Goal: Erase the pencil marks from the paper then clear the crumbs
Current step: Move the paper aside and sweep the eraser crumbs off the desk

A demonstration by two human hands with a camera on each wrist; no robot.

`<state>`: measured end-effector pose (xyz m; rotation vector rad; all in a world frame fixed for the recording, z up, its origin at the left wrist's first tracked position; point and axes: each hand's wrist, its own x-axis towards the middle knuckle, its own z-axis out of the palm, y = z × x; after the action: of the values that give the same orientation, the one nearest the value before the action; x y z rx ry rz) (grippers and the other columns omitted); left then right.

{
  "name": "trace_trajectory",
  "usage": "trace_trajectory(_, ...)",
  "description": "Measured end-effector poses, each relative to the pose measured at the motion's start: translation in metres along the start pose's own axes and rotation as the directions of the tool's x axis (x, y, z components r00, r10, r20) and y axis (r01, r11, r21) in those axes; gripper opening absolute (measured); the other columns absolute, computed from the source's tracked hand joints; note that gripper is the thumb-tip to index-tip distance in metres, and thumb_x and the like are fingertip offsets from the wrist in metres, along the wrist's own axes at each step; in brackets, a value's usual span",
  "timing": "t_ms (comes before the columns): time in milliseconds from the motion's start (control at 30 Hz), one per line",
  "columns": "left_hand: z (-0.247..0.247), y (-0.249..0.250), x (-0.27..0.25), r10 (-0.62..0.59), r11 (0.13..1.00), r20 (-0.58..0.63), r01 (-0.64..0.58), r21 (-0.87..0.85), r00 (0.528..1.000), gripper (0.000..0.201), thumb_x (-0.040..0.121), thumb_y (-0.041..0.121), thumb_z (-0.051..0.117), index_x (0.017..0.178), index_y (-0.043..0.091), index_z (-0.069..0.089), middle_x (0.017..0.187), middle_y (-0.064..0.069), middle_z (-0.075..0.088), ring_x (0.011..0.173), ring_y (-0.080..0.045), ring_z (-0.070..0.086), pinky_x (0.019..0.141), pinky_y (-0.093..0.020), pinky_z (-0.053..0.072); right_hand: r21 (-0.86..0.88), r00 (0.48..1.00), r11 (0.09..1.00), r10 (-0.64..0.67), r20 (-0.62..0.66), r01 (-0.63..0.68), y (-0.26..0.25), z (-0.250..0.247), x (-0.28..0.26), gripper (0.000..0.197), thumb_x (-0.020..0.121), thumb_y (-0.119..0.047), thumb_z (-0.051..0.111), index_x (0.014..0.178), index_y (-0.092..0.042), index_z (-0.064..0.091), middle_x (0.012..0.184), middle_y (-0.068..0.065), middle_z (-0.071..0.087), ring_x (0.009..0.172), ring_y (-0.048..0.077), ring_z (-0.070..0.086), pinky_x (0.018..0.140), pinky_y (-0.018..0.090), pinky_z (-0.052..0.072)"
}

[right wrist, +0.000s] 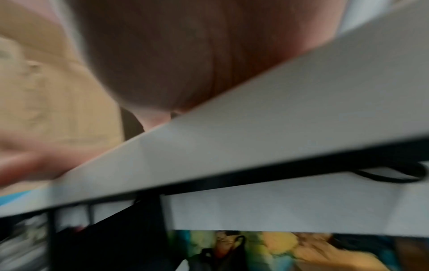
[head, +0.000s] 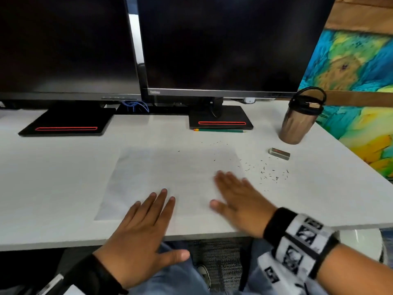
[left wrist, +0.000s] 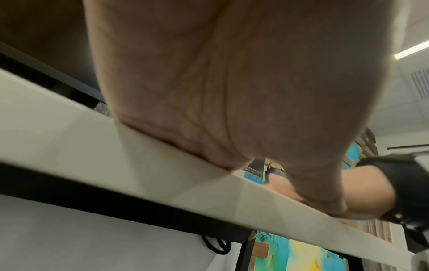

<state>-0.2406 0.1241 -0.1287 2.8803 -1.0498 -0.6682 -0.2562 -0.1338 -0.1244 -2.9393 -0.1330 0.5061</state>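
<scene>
Thin white paper (head: 170, 177) lies flat on matte white desk (head: 63, 177); left hand (head: 140, 228) flat on its near edge, fingers spread, right hand (head: 238, 199) flat and blurred, fingers together; dark sliver crumbs (head: 270, 173) scattered rightward, near block eraser (head: 279, 153).

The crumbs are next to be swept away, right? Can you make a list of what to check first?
1. Paper held down by the left hand, flat on its near edge: ok.
2. Right hand flat and holding nothing, ready to sweep: ok.
3. Pencil marks gone: none show on the sheet, but it is blurry: cannot tell.
4. Paper free of crumbs: a few specks remain, most lie on the desk to the right: not ok.
5. Eraser out of the sweeping path, beyond the crumbs: ok.
</scene>
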Motion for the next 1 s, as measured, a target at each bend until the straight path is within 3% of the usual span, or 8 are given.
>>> trace_trajectory(100, 0.001, -0.001, -0.001, 0.005, 1.0, 0.007, -0.005, 0.003, 1.0, 0.12, 0.044, 0.102, -0.018, 0.142, 0.035, -0.041, 0.144, 0.013, -0.053, 0.137, -0.013, -0.045, 0.111, -0.028, -0.025, 0.0, 0.965, 0.965, 0.263, 0.018, -0.263, 0.04, -0.017, -0.001, 0.085, 0.091, -0.07, 0.008, 0.153, -0.016, -0.014, 0.16, 0.002, -0.019, 0.148, 0.016, -0.016, 0.121, 0.04, -0.005)
trace_trajectory(167, -0.001, 0.0, 0.0, 0.01, 1.0, 0.011, -0.01, -0.008, 1.0, 0.122, 0.041, 0.102, -0.018, 0.142, 0.036, -0.041, 0.145, 0.011, -0.052, 0.139, -0.014, -0.043, 0.113, -0.027, -0.023, -0.033, 0.942, 0.942, 0.335, 0.014, -0.334, 0.039, -0.03, 0.002, 0.089, 0.091, -0.07, 0.008, 0.153, -0.01, -0.012, 0.161, 0.009, -0.017, 0.149, 0.021, -0.014, 0.12, 0.042, -0.004)
trace_trajectory(333, -0.013, 0.002, 0.001, 0.03, 0.999, 0.06, -0.028, -0.042, 0.998, 0.124, 0.035, 0.103, -0.014, 0.137, 0.038, -0.04, 0.149, 0.011, -0.046, 0.138, -0.008, -0.038, 0.114, -0.029, -0.016, -0.04, 0.998, 0.998, -0.042, 0.053, 0.044, -0.049, -0.046, 0.026, 0.085, 0.093, -0.068, 0.014, 0.152, -0.014, -0.017, 0.159, 0.002, -0.023, 0.148, 0.019, -0.018, 0.122, 0.041, -0.005)
trace_trajectory(433, -0.021, 0.004, -0.002, -0.001, 0.999, 0.107, 0.005, -0.039, 0.994, 0.121, 0.046, 0.099, 0.002, 0.144, 0.038, -0.034, 0.147, 0.014, -0.041, 0.134, -0.001, -0.03, 0.118, -0.03, -0.01, -0.021, 0.98, 0.995, -0.091, 0.177, 0.096, -0.066, -0.038, 0.046, 0.085, 0.094, -0.067, 0.015, 0.152, -0.014, -0.015, 0.16, 0.003, -0.023, 0.148, 0.018, -0.018, 0.122, 0.039, -0.004)
trace_trajectory(733, -0.043, 0.004, -0.005, -0.021, 1.0, 0.153, 0.024, -0.019, 0.988, 0.119, 0.056, 0.094, 0.014, 0.157, 0.035, -0.011, 0.163, 0.012, -0.022, 0.149, -0.011, -0.011, 0.121, -0.035, 0.006, -0.13, 0.936, 0.936, 0.338, 0.092, -0.326, 0.048, -0.049, 0.049, 0.097, 0.089, -0.074, 0.016, 0.152, -0.005, -0.013, 0.161, 0.013, -0.018, 0.15, 0.025, -0.013, 0.122, 0.039, 0.002)
trace_trajectory(900, -0.074, 0.001, 0.015, -0.078, 0.997, 0.142, 0.076, 0.021, 0.987, 0.104, 0.078, 0.086, 0.033, 0.159, 0.03, -0.002, 0.165, 0.002, -0.018, 0.152, -0.024, -0.013, 0.123, -0.043, 0.007, -0.097, 1.0, 0.995, 0.007, 0.03, -0.004, -0.028, -0.073, 0.068, 0.082, 0.098, -0.06, 0.02, 0.153, -0.008, -0.012, 0.161, 0.007, -0.017, 0.15, 0.019, -0.012, 0.122, 0.037, -0.001)
trace_trajectory(967, -0.083, -0.003, 0.027, -0.149, 0.989, 0.202, 0.146, 0.027, 0.968, 0.093, 0.081, 0.084, 0.037, 0.154, 0.03, 0.02, 0.166, -0.004, -0.007, 0.151, -0.037, -0.005, 0.121, -0.051, 0.014, -0.076, 0.99, 0.989, -0.124, 0.06, 0.128, -0.06, -0.079, 0.082, 0.075, 0.1, -0.055, 0.02, 0.154, -0.011, -0.011, 0.161, 0.003, -0.018, 0.149, 0.016, -0.013, 0.122, 0.036, -0.003)
trace_trajectory(1000, -0.086, -0.005, 0.032, -0.166, 0.986, 0.225, 0.161, 0.04, 0.96, 0.084, 0.082, 0.084, 0.039, 0.144, 0.028, 0.035, 0.164, -0.008, 0.007, 0.148, -0.041, 0.012, 0.118, -0.052, 0.022, -0.069, 0.982, 0.982, -0.169, 0.084, 0.175, -0.072, -0.079, 0.091, 0.073, 0.101, -0.054, 0.019, 0.154, -0.013, -0.01, 0.161, 0.002, -0.019, 0.149, 0.016, -0.014, 0.122, 0.036, -0.003)
